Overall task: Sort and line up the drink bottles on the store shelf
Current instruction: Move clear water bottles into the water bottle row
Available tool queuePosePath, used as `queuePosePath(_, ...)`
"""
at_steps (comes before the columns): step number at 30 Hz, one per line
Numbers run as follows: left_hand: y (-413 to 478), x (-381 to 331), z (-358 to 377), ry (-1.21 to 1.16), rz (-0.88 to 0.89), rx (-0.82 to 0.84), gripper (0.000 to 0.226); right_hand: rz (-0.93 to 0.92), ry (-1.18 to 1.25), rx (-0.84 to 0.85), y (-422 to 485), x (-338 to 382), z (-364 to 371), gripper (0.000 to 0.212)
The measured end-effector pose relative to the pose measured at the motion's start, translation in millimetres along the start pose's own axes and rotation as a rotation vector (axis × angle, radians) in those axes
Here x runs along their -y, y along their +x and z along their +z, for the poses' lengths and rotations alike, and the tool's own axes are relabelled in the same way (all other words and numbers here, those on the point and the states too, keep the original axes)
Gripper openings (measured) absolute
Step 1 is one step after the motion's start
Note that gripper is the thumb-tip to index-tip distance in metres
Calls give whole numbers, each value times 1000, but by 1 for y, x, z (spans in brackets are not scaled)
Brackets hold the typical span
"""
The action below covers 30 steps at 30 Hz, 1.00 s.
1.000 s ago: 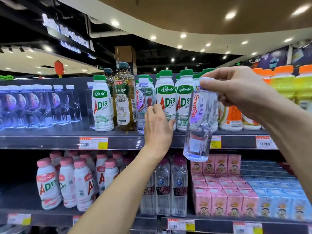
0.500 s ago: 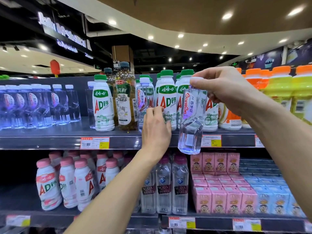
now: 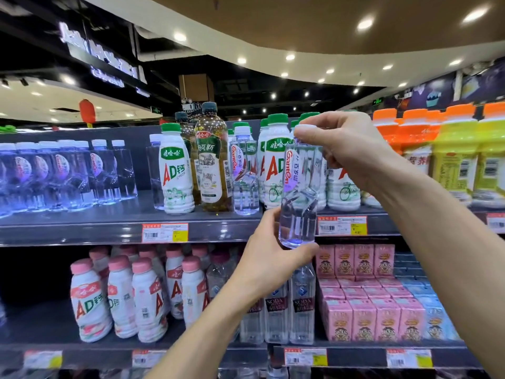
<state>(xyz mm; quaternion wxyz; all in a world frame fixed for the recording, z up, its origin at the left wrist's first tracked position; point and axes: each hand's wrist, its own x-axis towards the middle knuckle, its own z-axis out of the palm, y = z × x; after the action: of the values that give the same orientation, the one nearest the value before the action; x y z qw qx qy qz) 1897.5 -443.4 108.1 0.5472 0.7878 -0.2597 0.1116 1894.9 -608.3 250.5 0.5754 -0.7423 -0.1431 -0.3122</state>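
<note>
A clear Ganten water bottle (image 3: 299,187) with a white cap hangs in the air in front of the upper shelf (image 3: 109,228). My right hand (image 3: 347,149) pinches it by the cap and shoulder. My left hand (image 3: 269,258) cups its base from below and the left. On the shelf behind stand another Ganten water bottle (image 3: 245,170), a brown tea bottle (image 3: 212,160), and white green-capped AD milk bottles (image 3: 175,170), mixed together. A row of Ganten water bottles (image 3: 62,173) fills the shelf's left end.
Orange- and yellow-capped drink bottles (image 3: 451,154) stand at the upper shelf's right. The lower shelf holds pink-capped AD bottles (image 3: 120,296), clear soda water bottles (image 3: 302,305) and pink and blue drink cartons (image 3: 363,302). Price tags line the shelf edges.
My left hand has left the shelved bottles and dropped to the base of the held water bottle, which now hangs upright. My right hand still grips its top.
</note>
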Motion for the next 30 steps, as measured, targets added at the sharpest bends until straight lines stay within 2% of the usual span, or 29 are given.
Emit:
queuePosePath(4,-4,10,-12,-25,-7,-4,55,15,48,39,-8,-1,7,25)
queuePosePath(7,-11,21,-19,-19,-17,-1,55,90,104,132,-23,-14,12,40)
queuePosePath(12,-19,29,-27,-54,-35,25,57,130,-85,277,-50,-46,24,73)
queuePosePath(14,-20,29,-33,-78,-36,19,52,155,-110,316,-57,-53,28,92)
queuePosePath(16,-22,29,-41,-99,-42,14,46,185,-95,344,-62,-58,32,101)
queuePosePath(21,-28,36,-58,-84,-39,41,50,226,34,346,-78,-59,51,79)
queuePosePath(25,-39,56,-66,-100,-74,72,55,238,117,341,-104,-62,71,50)
queuePosePath(30,-58,78,-74,-88,-126,131,60,267,93,270,-134,-85,99,59)
